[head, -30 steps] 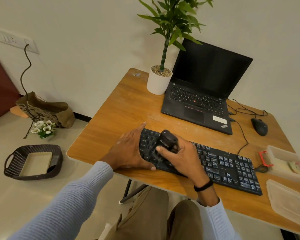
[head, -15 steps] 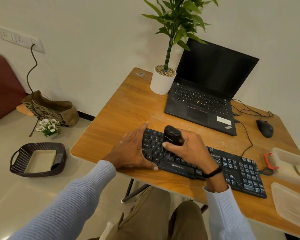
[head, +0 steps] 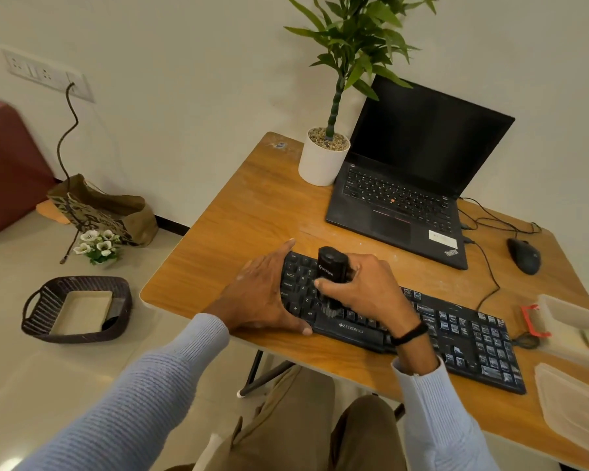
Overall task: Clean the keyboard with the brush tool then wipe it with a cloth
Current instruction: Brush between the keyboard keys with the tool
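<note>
A black keyboard (head: 463, 338) lies across the front of the wooden table (head: 252, 212). My right hand (head: 368, 294) grips a black brush tool (head: 330, 266), held upright with its bristle end down on the left-hand keys. At the keyboard's left end my left hand (head: 259, 294) rests with fingers straight, the thumb along the front edge. No cloth is visible to me.
An open black laptop (head: 408, 178) and a potted plant (head: 323, 158) stand at the back. A mouse (head: 524, 256) and its cable lie back right. Clear plastic containers (head: 572, 334) sit at the right edge. A dark basket (head: 77, 309) and a paper bag (head: 102, 209) are on the floor.
The brush has shifted slightly along the left-hand keys in my right hand. My left hand stays at the keyboard's left end. The view has moved a little.
</note>
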